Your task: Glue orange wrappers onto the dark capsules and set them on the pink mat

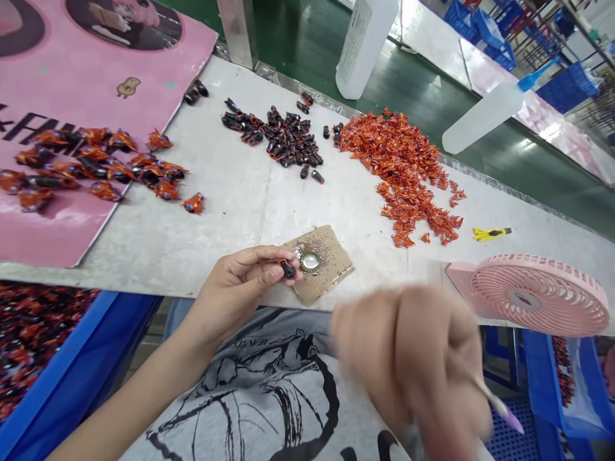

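Note:
Just left of a piece of cardboard [336, 259], my left hand [235, 282] pinches a small black plastic part with an orange edge [287, 268] between thumb and fingers. On the cardboard is a small round cap-like dish [310, 261] with a shiny pale middle, ringed by dark specks. My right hand [413, 358] is raised close to the camera, blurred by motion, its fingers curled. A thin stick with a purple tapered tip [512, 419] sticks out of that hand to the lower right, apart from the black part.
Black parts [291, 137] and orange pieces [398, 160] lie in piles farther back. Joined orange-black pieces [106, 160] spread over a pink mat [57, 237]. A pink fan [538, 294], yellow cutter [491, 234] and squeeze bottle [494, 115] are to the right.

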`<state>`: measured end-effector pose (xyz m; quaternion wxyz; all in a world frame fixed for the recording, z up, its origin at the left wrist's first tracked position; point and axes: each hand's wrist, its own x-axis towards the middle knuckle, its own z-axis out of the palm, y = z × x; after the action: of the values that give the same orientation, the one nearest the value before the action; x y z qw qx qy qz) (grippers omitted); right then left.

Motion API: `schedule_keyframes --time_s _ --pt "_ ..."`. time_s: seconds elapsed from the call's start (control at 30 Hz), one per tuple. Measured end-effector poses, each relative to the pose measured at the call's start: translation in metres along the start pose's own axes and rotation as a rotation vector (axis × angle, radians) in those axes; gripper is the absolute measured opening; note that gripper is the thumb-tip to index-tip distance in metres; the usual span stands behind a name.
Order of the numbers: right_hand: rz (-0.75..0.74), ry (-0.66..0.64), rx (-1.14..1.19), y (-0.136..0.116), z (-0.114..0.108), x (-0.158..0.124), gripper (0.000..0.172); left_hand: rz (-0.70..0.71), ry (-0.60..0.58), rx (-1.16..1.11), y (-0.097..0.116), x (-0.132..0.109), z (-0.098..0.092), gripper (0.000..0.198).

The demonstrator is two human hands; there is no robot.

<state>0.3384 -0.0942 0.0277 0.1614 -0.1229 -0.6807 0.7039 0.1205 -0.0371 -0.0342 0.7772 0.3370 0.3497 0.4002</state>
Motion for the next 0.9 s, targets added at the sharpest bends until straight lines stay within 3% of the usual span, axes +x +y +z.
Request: schedule_keyframes --time_s 0.03,0.1,0.13,0.17,0.23,0.37,0.47,0.57,0.63,0.7,0.77,0.9 --pt "0.031 0.262 -0.122 0.001 -0.012 -0.006 0.034 0.000 -0.001 -0.004 0.000 0.000 0.000 0.021" --pt "0.152 1.034 -0.580 0.008 -0.039 -0.017 0.023 0.007 -0.005 -0.020 0.000 0.000 0.000 0.022" --pt "0.254 1.217 -0.839 0.014 -0.052 -0.024 0.012 0.009 -0.004 -0.029 -0.001 0.000 0.000 0.023" --pt "0.360 1.259 -1.060 0.020 -0.065 -0.030 0.004 0.010 -0.003 -0.034 -0.001 0.001 0.000 0.023" --pt "0.565 1.168 -1.267 0.032 -0.087 -0.043 0.011 0.014 -0.007 -0.036 -0.002 0.002 -0.001 0.024" --pt "0.650 1.115 -1.328 0.041 -0.105 -0.053 0.019 0.010 0.001 -0.042 -0.003 0.003 -0.003 0.024" --pt "0.493 1.156 -1.274 0.031 -0.088 -0.037 0.017 0.017 0.002 -0.070 -0.001 0.001 -0.001 0.023" --pt "0.094 1.273 -0.766 0.022 -0.050 -0.005 0.017 0.060 -0.053 -0.114 0.003 -0.003 0.007 0.020" --pt "-0.087 1.263 -0.449 0.023 -0.021 0.018 0.021 0.069 -0.099 -0.132 0.006 -0.007 0.013 0.018" --pt "-0.201 1.267 -0.272 0.030 0.001 0.036 0.018 0.044 -0.131 -0.140 0.009 -0.012 0.018 0.018" --pt "-0.239 1.295 -0.289 0.039 0.013 0.047 0.017 0.007 -0.117 -0.150 0.011 -0.017 0.022 0.018" --pt "-0.257 1.376 -0.638 0.051 0.011 0.048 0.019 -0.043 -0.061 -0.170 0.013 -0.020 0.025 0.017"
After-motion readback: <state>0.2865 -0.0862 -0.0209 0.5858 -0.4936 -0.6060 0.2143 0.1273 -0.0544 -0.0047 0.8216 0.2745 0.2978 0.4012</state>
